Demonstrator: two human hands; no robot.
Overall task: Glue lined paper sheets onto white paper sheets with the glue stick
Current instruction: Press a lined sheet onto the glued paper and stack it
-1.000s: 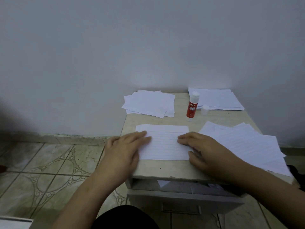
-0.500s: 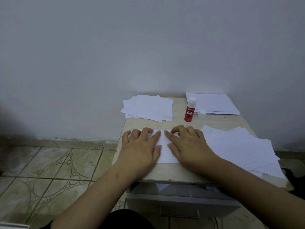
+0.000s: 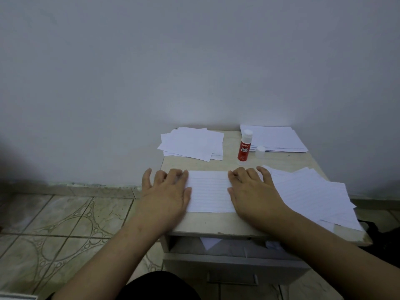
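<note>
— Hands?
— Left hand (image 3: 167,192) and right hand (image 3: 252,190), both laid flat, fingers spread and gripping nothing — pressed on opposite ends of the lined sheet (image 3: 208,192).
— Sheet's place?
— Flat on the small table (image 3: 216,224), near the front edge.
— Glue stick (image 3: 244,147)?
— Stood upright and uncapped behind the sheet, cap (image 3: 260,151) just beside.
— Other paper?
— White stacks at back left (image 3: 192,144) and back right (image 3: 275,138); lined pile (image 3: 313,195) beside the right hand.

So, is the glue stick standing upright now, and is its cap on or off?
Upright and uncapped. The glue stick stands on its base on the table, and its cap sits separately beside it.
</note>
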